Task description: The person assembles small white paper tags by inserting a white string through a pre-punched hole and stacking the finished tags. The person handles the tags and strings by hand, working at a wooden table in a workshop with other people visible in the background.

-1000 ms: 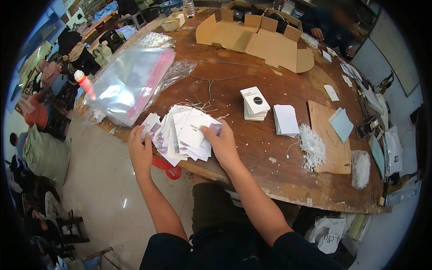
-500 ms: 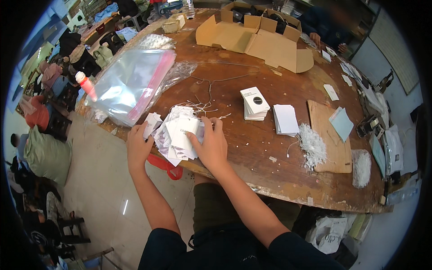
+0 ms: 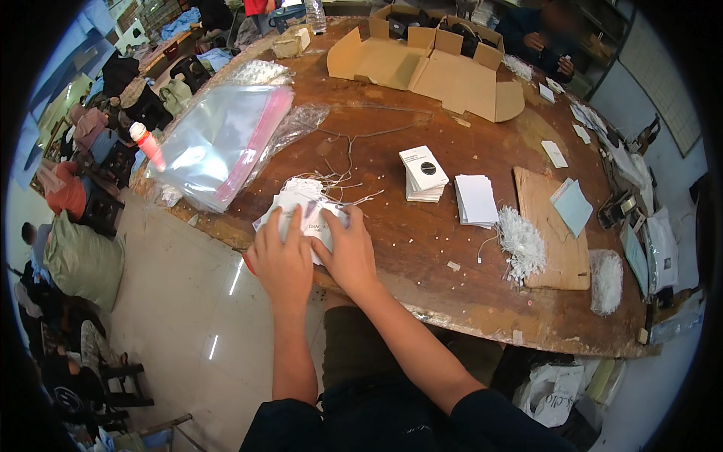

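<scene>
A loose heap of white hang tags (image 3: 290, 200) with white strings lies near the table's front edge. My left hand (image 3: 282, 252) rests over the front left of the heap, fingers stretched out on the tags and hiding part of them. At the heap's right side is my right hand (image 3: 348, 252), its thumb and fingers apart and touching the tags. Strings trail from the far side of the heap. Farther right stand a neat stack of printed white cards (image 3: 424, 172) and a stack of blank white cards (image 3: 475, 200).
A bundle of white strings (image 3: 521, 245) lies beside a wooden board (image 3: 561, 256). Clear plastic bags (image 3: 218, 135) with a red-and-white bottle (image 3: 147, 145) lie at left. An opened cardboard box (image 3: 422, 68) sits at the back. Another person (image 3: 527, 34) sits at the far right.
My left hand has moved right, from the heap's left side onto its front. The tags look more gathered together. My right hand has shifted slightly nearer to me.
</scene>
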Available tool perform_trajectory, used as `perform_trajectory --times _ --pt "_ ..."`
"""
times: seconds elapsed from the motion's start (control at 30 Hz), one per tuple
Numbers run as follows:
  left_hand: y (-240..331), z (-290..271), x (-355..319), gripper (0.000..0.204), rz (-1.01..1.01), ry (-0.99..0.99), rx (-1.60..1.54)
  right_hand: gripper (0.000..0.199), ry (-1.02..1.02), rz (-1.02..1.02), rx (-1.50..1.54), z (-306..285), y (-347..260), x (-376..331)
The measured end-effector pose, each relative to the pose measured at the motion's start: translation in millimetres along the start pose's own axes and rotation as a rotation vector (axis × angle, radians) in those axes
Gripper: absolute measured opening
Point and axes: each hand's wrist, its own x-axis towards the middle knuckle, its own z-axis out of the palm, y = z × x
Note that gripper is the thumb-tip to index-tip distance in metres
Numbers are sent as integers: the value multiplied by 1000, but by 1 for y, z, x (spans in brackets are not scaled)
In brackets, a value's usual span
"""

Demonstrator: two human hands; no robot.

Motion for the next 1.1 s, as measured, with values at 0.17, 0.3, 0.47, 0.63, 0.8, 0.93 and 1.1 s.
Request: perform_trajectory --times 0.17,0.3,0.47,0.63,0.8,0.93,1.1 --pt "9 1 -14 48 3 -80 -56 51 -29 49 142 -4 15 1" --pt "-19 10 -7 59 -11 -7 -86 58 10 74 250 -18 13 -11" --pt "-39 34 12 72 -155 -167 -381 70 -131 88 136 -27 -6 -27" --pt "-42 41 31 76 -358 -172 -509 63 -97 38 74 -1 -10 7" --pt "-49 52 49 63 -367 -83 -667 56 -40 86 243 11 -13 10" --pt "-47 64 54 54 -362 2 -694 56 -68 197 284 31 -24 15" --pt "-56 71 64 63 -345 -126 -716 60 -2 69 462 42 -15 28"
